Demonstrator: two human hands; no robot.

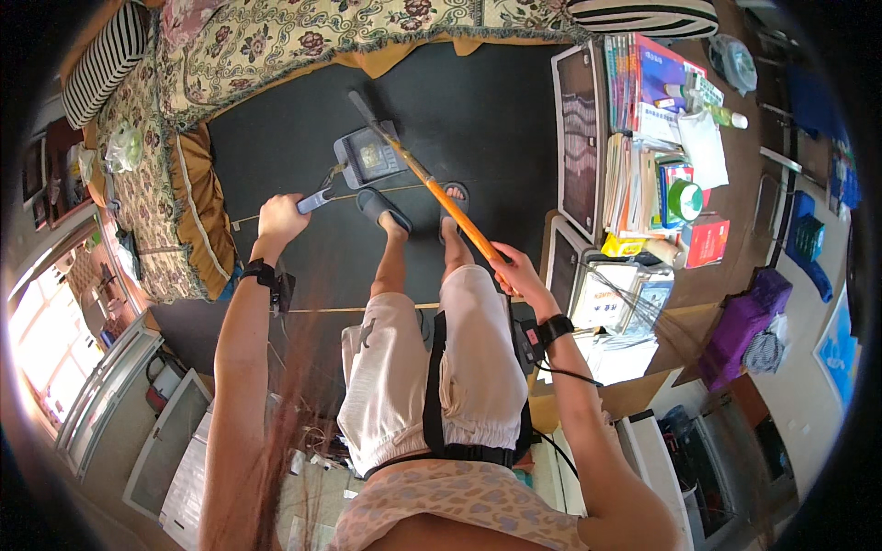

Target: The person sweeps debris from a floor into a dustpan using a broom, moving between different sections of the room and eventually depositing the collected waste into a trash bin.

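My left hand [282,219] is closed around the grey handle [314,201] of a long-handled dustpan [348,160], whose pan lies on the dark floor ahead of my feet. Some pale debris [373,156] shows inside the pan. In my right hand [517,270] is the orange shaft [448,204] of a broom or similar long-handled tool. Its shaft slants away to the upper left and passes over the pan's right side. The far end [360,105] is dark and narrow, just beyond the pan; its exact shape is unclear.
A sofa with a floral fringed cover [317,45] borders the floor ahead and at left. To the right stand cabinets [579,141] topped with books [623,89], papers and bottles. My slippered feet [386,210] are close to the pan.
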